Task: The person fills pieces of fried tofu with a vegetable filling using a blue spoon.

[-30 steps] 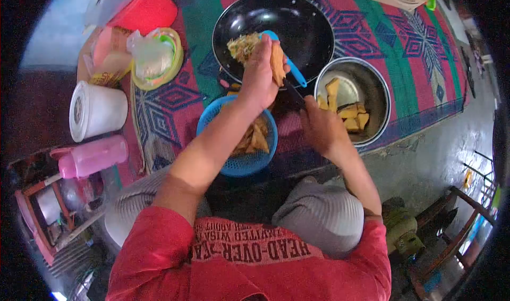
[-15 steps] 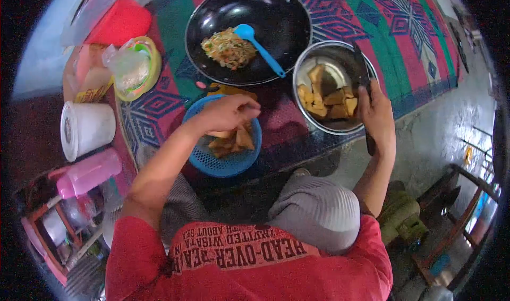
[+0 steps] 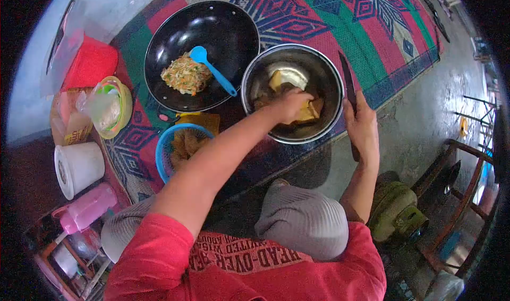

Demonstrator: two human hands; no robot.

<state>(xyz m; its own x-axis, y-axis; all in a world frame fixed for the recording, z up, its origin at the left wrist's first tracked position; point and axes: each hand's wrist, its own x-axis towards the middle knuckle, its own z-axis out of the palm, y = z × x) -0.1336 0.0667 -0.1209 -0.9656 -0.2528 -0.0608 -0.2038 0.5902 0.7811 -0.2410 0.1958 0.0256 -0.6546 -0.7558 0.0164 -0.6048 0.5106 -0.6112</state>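
My left hand [image 3: 293, 105] reaches into a steel bowl [image 3: 340, 83], its fingers curled on a golden-brown piece of fried tofu [image 3: 313, 109]; the fingertips are partly hidden. Another piece of tofu [image 3: 275, 81] lies near the far side of the bowl. Beside the bowl's right rim, my right hand [image 3: 363, 125] is closed around a knife [image 3: 348, 80], whose dark blade points away from me. Partly behind my left forearm stands a blue plastic basket [image 3: 161, 155] with more brown fried pieces [image 3: 186, 144] in it.
A black wok [image 3: 228, 30] holds shredded vegetables [image 3: 183, 78] and a blue spoon [image 3: 218, 75]. At left are a yellow-green bowl [image 3: 126, 107] with a plastic bag, a white tub [image 3: 85, 165], a pink jug [image 3: 90, 208] and a red container [image 3: 93, 62]. A patterned mat [image 3: 366, 19] lies underneath.
My left hand has moved from above the blue basket rightward into the steel bowl. My right hand still holds the knife beside the bowl. The view has shifted.
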